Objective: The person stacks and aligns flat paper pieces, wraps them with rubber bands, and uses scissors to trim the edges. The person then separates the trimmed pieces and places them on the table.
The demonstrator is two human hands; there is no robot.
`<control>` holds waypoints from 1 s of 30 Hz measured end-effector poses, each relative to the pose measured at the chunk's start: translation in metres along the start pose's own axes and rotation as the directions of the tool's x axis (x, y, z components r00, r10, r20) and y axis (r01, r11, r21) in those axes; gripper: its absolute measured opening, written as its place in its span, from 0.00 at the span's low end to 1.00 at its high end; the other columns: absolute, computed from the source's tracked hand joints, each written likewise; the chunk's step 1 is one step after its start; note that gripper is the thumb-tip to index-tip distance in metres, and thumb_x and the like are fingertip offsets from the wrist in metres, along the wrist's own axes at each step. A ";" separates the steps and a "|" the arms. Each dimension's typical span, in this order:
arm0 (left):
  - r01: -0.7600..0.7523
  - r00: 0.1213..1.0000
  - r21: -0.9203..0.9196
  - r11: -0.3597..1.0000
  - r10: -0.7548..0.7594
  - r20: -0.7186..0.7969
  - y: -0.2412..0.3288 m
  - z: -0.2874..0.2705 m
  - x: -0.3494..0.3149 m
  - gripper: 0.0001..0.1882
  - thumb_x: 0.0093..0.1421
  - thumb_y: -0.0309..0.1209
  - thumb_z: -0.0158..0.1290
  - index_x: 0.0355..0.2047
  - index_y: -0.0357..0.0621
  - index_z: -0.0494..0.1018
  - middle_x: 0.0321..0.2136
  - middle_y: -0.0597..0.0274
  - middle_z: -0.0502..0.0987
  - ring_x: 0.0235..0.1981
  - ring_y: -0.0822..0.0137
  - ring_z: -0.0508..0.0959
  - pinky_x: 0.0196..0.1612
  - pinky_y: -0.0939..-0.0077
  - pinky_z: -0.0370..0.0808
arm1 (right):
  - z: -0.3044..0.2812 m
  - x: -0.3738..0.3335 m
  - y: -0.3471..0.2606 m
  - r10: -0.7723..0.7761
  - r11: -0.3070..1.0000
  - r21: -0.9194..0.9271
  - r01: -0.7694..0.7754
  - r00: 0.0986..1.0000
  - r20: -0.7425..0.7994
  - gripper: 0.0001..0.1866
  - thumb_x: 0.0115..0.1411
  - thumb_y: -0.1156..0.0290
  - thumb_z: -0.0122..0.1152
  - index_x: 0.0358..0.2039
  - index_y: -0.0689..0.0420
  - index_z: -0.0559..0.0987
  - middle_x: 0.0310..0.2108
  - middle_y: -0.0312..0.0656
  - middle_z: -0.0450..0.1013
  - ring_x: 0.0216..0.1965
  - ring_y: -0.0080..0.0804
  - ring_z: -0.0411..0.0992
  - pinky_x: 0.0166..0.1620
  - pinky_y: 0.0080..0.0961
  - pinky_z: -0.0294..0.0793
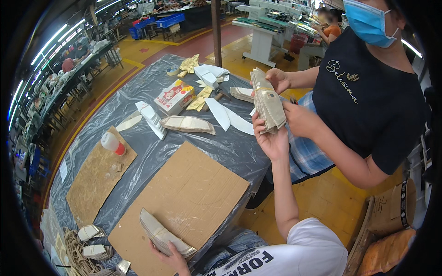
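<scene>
My right hand (273,143) is stretched out over the table's right side, its fingers closed round the lower end of a bundle of beige cut pieces (269,108) tied with a band. A co-worker facing me has both hands (301,118) on that same bundle. Low in the view, my left hand (171,258) grips the near edge of another tied stack of beige curved pieces (162,235). That stack lies on a flat sheet of brown cardboard (195,184).
A plastic-covered table (152,147) carries a white-and-red bottle (113,143) on a brown board (94,184), a printed box (175,97), white and beige stacks (189,124), gold scraps (200,99) and cord (76,250). Cartons (391,207) stand at the lower right.
</scene>
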State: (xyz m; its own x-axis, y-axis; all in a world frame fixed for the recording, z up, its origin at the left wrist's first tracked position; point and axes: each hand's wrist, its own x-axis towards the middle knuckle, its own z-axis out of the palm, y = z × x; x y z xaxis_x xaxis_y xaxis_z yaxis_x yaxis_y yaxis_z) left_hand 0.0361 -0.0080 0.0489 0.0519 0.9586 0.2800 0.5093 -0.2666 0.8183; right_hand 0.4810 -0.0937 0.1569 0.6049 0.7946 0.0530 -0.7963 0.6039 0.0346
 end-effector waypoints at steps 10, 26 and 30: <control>-0.021 1.000 -0.013 1.000 0.021 0.001 -0.007 0.002 0.003 0.33 0.61 0.36 0.54 0.62 0.33 0.57 0.60 0.46 0.61 0.62 0.53 0.60 0.65 0.59 0.53 | -0.008 0.015 -0.014 0.000 1.000 -0.022 0.001 0.999 0.037 0.19 0.65 0.62 0.54 0.53 0.58 0.71 0.40 0.44 0.70 0.34 0.29 0.69 0.36 0.25 0.71; -0.059 0.998 -0.004 0.998 0.059 0.003 -0.014 0.002 0.001 0.33 0.62 0.38 0.52 0.62 0.33 0.57 0.60 0.47 0.61 0.62 0.53 0.59 0.66 0.59 0.51 | -0.096 0.013 -0.001 0.014 0.969 -0.240 -0.056 0.985 -0.173 0.12 0.67 0.61 0.53 0.45 0.52 0.75 0.30 0.33 0.71 0.26 0.22 0.67 0.31 0.21 0.66; -0.085 0.996 0.041 0.996 0.084 0.016 -0.016 0.001 0.002 0.32 0.63 0.38 0.51 0.62 0.33 0.56 0.60 0.47 0.61 0.62 0.54 0.59 0.65 0.60 0.52 | -0.122 0.006 0.013 -0.021 0.942 -0.330 -0.056 0.974 -0.225 0.12 0.68 0.61 0.51 0.45 0.52 0.76 0.30 0.34 0.70 0.29 0.23 0.66 0.34 0.21 0.66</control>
State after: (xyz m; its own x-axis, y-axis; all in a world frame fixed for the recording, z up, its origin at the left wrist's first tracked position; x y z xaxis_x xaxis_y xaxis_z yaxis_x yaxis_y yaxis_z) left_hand 0.0288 -0.0015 0.0365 0.1079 0.9342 0.3400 0.5378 -0.3425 0.7704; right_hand 0.4750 -0.0732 0.0363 0.6069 0.7755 -0.1740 -0.7827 0.5452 -0.3001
